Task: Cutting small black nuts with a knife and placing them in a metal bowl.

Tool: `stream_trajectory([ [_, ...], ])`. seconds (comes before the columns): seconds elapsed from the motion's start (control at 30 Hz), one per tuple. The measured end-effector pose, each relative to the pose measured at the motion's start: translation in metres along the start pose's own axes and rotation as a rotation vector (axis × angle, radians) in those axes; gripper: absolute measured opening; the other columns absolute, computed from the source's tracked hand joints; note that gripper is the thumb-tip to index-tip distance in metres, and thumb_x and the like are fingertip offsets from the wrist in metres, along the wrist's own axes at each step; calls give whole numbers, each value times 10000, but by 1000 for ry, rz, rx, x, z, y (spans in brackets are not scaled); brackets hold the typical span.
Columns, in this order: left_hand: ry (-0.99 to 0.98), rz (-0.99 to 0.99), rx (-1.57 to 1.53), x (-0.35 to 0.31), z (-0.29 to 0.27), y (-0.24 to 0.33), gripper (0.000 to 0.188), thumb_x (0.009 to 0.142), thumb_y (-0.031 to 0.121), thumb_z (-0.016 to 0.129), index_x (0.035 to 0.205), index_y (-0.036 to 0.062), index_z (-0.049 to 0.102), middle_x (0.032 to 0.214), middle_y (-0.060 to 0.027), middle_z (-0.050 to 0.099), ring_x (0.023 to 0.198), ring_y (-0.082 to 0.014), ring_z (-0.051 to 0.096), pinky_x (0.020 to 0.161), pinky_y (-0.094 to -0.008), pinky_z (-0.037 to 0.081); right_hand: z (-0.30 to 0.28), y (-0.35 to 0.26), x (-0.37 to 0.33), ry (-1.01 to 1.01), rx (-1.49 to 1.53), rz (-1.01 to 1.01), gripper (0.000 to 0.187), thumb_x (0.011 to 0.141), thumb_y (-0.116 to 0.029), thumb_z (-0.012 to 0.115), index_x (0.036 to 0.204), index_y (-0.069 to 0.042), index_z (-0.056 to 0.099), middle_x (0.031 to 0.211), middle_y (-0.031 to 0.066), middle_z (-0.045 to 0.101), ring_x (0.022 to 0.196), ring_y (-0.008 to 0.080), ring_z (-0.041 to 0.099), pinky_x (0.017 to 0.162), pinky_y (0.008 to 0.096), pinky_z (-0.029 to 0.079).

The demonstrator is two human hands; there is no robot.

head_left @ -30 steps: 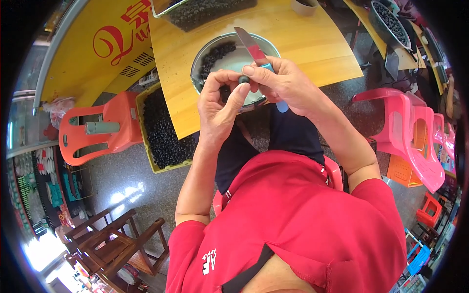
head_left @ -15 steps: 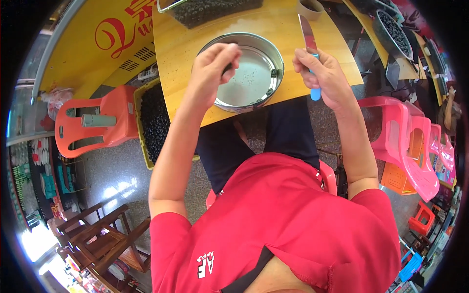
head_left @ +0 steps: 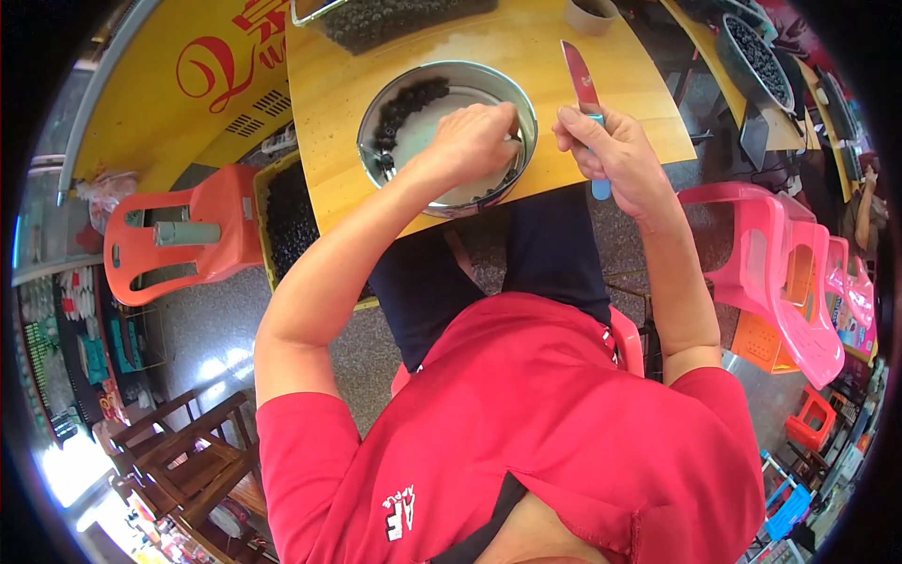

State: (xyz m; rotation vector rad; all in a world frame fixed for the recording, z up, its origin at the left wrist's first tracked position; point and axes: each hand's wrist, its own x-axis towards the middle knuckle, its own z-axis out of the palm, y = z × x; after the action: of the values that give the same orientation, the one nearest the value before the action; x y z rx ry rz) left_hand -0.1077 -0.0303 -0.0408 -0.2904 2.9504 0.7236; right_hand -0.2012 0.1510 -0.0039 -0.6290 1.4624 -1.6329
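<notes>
In front of me a round metal pan stands on the yellow wooden table. Small dark round pieces lie along its far and left wall. My left hand reaches inside the pan at its right side, fingers curled together; what they hold, if anything, is hidden. To the right of the pan, my right hand grips a knife by its light blue handle. The blade points up and away, with a reddish sheen on it.
At the table's far side are a clear container of dark round pieces and a brown cup. Left of the table, a yellow crate holds more dark pieces, beside an orange chair. Pink chairs stand right.
My left hand has moved right and down into the pan. Dark pieces now show along the pan's far and left wall. The knife remains in my right hand, slightly shifted.
</notes>
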Motion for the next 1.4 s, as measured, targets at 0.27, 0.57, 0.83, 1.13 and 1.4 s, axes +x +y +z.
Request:
stream_trajectory([
  [0.27, 410, 134, -695, -53, -36, 7, 256, 821, 159, 714, 993, 4, 605, 715, -28, 589, 696, -80, 546, 663, -238, 450, 17, 7, 2, -54, -22, -10, 275, 959, -254, 579, 1002, 11, 641, 805, -1, 624, 538, -3, 394, 465, 164, 300],
  [0.57, 559, 176, -698, -86, -27, 18, 243, 814, 86, 732, 993, 9, 586, 705, -2, 564, 688, -58, 516, 626, -225, 429, 57, -3, -1, -119, 142, -4, 252, 893, -278, 683, 982, -45, 645, 646, -79, 493, 520, -2, 372, 457, 170, 266],
  [0.83, 709, 18, -931, -91, -10, 25, 282, 804, 111, 765, 1005, 13, 594, 753, 31, 547, 704, -39, 498, 656, -182, 410, 58, 8, 2, -207, 293, 66, 242, 928, -248, 633, 1068, -52, 655, 649, -101, 457, 533, -4, 374, 454, 162, 267],
  [1.13, 820, 31, -835, -94, 0, 22, 187, 813, 71, 740, 972, 8, 666, 764, 0, 554, 712, -74, 498, 667, -219, 420, 73, 2, -1, -86, 114, -9, 219, 902, -238, 671, 1013, -52, 642, 647, -80, 476, 526, 1, 378, 459, 167, 280],
  [1.4, 771, 75, -797, -102, -5, 20, 177, 833, 51, 706, 997, -8, 675, 783, -33, 574, 747, -105, 533, 708, -225, 426, 63, 6, 5, -142, 171, 12, 207, 890, -226, 686, 973, -44, 634, 642, -73, 483, 519, 1, 374, 453, 172, 272],
])
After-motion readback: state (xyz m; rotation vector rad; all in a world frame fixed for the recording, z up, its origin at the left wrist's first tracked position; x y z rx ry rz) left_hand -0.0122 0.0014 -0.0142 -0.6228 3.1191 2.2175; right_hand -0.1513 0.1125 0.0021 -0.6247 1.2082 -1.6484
